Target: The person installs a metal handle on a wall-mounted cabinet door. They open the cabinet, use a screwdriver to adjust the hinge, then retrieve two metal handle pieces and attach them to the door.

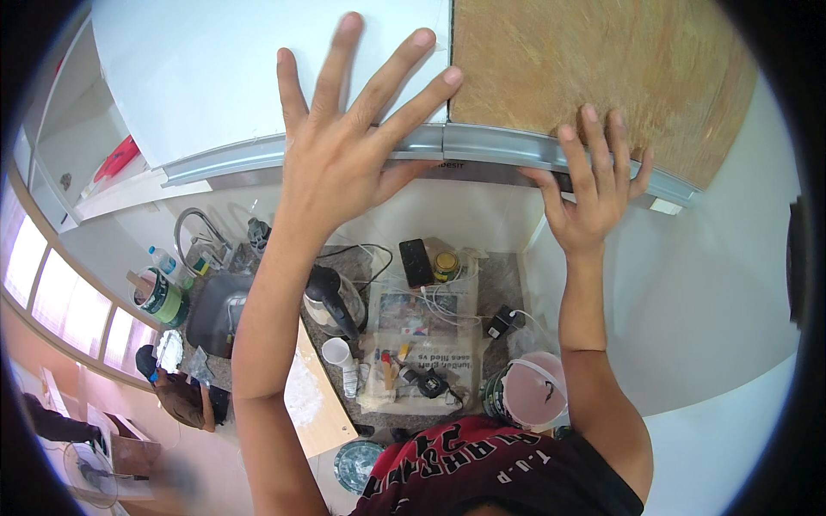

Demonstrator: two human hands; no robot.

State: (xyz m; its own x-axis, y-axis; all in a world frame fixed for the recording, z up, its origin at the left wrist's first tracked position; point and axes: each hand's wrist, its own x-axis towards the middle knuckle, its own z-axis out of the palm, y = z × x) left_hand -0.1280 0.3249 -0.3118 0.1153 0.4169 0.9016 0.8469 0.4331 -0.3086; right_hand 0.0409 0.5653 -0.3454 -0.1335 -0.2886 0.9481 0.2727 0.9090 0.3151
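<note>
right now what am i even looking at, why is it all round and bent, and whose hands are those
It is one picture from a wide fisheye camera worn on a person's head, so straight edges bend toward the rim. Both hands are the wearer's own, raised overhead. The left hand is spread open against the grey trim below a white cabinet. The right hand grips that trim below a wooden panel. Neither holds a loose thing. Below lies a cluttered counter: a kettle, newspaper, a phone, a jar, a pink bucket and a sink.
</note>
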